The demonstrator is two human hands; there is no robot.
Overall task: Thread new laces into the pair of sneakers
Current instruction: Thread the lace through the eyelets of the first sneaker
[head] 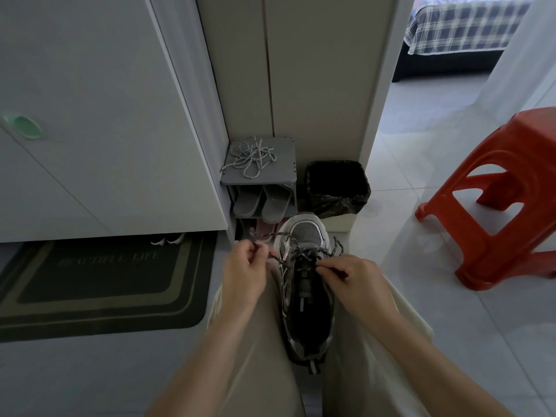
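Note:
A grey and white sneaker (pixel 304 236) lies between my knees, toe pointing away from me. A dark speckled lace (pixel 296 254) crosses its front eyelets. My left hand (pixel 243 275) pinches one end of the lace, out to the left of the shoe. My right hand (pixel 358 281) pinches the other end at the shoe's right eyelet row. A second, light lace (pixel 251 159) lies in a loose tangle on top of the small grey shoe rack (pixel 282 173). The other sneaker of the pair is not in sight.
Grey slippers (pixel 261 203) sit inside the rack. A bin with a black liner (pixel 337 188) stands just beyond the sneaker's toe. A red plastic stool (pixel 499 200) is at the right, a dark doormat (pixel 99 278) at the left under a white cabinet (pixel 105 115).

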